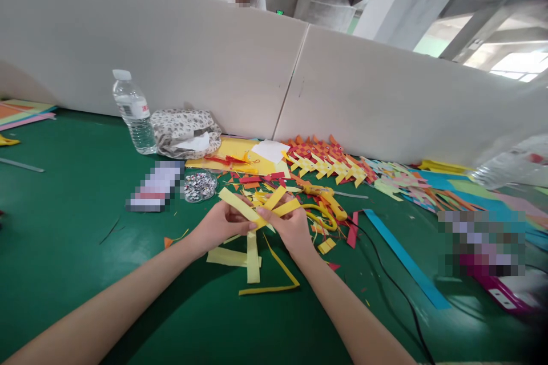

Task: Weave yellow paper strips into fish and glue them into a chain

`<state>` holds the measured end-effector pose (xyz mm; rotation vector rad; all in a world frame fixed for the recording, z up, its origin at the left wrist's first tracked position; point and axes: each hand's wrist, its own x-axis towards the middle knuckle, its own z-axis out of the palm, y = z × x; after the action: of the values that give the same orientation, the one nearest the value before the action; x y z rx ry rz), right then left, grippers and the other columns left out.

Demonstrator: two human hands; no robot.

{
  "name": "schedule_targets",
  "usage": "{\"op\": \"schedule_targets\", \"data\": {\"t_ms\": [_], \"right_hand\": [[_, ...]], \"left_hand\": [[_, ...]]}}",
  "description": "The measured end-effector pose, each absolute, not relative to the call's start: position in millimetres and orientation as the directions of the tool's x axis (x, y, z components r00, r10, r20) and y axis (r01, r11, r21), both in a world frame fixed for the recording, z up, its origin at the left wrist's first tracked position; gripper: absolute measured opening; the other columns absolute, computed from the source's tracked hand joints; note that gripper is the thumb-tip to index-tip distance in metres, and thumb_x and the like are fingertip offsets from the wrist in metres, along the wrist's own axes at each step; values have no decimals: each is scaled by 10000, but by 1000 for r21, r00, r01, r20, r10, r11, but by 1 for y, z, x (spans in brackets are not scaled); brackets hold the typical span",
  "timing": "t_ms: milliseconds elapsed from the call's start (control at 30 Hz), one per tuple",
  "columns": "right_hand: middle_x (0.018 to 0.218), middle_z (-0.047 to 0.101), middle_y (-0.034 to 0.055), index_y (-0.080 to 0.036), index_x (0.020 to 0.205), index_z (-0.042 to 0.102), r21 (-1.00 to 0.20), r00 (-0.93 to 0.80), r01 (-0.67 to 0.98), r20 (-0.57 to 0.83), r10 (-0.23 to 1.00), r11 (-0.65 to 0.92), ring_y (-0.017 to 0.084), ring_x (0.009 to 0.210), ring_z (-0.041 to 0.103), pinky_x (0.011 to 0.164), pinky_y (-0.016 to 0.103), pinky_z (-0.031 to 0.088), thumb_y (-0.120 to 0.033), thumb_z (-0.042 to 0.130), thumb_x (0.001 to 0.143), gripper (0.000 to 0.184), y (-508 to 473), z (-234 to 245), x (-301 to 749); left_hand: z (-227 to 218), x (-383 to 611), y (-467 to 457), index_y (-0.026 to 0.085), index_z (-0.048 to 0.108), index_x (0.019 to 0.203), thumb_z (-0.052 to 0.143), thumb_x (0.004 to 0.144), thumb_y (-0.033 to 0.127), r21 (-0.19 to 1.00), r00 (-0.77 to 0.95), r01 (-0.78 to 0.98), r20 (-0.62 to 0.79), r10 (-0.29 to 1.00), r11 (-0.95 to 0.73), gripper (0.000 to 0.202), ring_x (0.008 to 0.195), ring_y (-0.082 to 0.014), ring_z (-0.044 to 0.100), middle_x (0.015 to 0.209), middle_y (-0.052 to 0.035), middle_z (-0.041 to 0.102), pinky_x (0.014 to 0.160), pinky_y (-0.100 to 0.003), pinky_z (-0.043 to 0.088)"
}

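My left hand (222, 222) and my right hand (290, 227) meet over the green table (64, 228), both pinched on a bundle of crossed yellow paper strips (261, 205). The strips fan out above my fingers and hang down below them. More loose yellow strips (252, 259) lie flat on the table just under my hands. A yellow-handled pair of scissors (325, 199) rests right of my right hand.
A water bottle (133, 111) and a patterned cloth pouch (184, 131) stand by the white partition (171, 57). A clear dish of googly eyes (200, 185), woven paper fish (329, 162), a blue strip (406, 262), a black cable (398, 291) and scraps surround my hands. A person sits behind the partition.
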<state>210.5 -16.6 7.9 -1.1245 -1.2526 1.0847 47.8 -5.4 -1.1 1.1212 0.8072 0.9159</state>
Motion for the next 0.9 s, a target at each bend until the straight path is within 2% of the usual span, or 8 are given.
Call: {"op": "schedule_targets", "data": {"t_ms": [100, 167, 333, 500, 633, 800, 900], "right_hand": [[798, 704, 8, -200, 1051, 559, -988, -43, -74, 138, 990, 135, 207, 775, 670, 729, 344, 543, -271, 792, 557, 550, -17, 8, 210], [811, 711, 20, -203, 1117, 529, -989, -61, -72, 134, 989, 130, 219, 813, 672, 770, 369, 537, -264, 785, 574, 603, -17, 8, 211], [769, 711, 22, -204, 1064, 564, -992, 12, -15, 122, 992, 122, 224, 778, 682, 753, 372, 543, -280, 771, 602, 512, -15, 6, 213], [810, 709, 11, -201, 1099, 544, -995, 35, -15, 103, 994, 104, 210, 776, 681, 709, 335, 553, -283, 782, 580, 577, -15, 3, 213], [833, 714, 22, -199, 1118, 538, -994, -11, -13, 105, 994, 105, 202, 793, 681, 738, 331, 549, -293, 761, 616, 558, -14, 3, 214], [821, 720, 27, -190, 1105, 558, -989, 33, -63, 132, 991, 134, 210, 804, 682, 763, 334, 549, -290, 793, 568, 595, -13, 5, 214], [830, 717, 33, -185, 1099, 560, -992, 1, -31, 122, 993, 122, 219, 803, 681, 743, 342, 552, -303, 792, 563, 597, -14, 6, 212]], "left_hand": [[-3, 47, -3, 161, 528, 932, 765, 607, 177, 965, 371, -208, -71, 926, 158, 403, 607, -111, 621, 703, 19, 672, 578, -223, 501], [-5, 45, -1, 167, 517, 993, 764, 607, 164, 964, 373, -223, -53, 926, 145, 459, 629, -113, 626, 739, 12, 679, 583, -219, 497], [-6, 44, -1, 171, 534, 1055, 760, 623, 189, 967, 407, -209, -50, 912, 147, 488, 673, -119, 629, 792, -12, 694, 606, -221, 505], [-3, 43, -1, 165, 620, 965, 724, 679, 296, 980, 390, -146, -67, 918, 133, 332, 746, -128, 626, 885, -43, 698, 618, -209, 503], [-4, 42, -1, 163, 649, 888, 706, 693, 335, 985, 351, -120, -75, 933, 124, 266, 730, -128, 621, 866, -38, 700, 632, -220, 504], [-3, 42, 1, 144, 671, 839, 713, 681, 327, 989, 348, -76, -93, 933, 127, 246, 698, -131, 624, 796, -41, 707, 631, -221, 496], [-3, 42, 0, 151, 656, 888, 716, 675, 329, 988, 334, -106, -74, 940, 115, 284, 717, -139, 631, 837, -44, 715, 633, -230, 500]]}}
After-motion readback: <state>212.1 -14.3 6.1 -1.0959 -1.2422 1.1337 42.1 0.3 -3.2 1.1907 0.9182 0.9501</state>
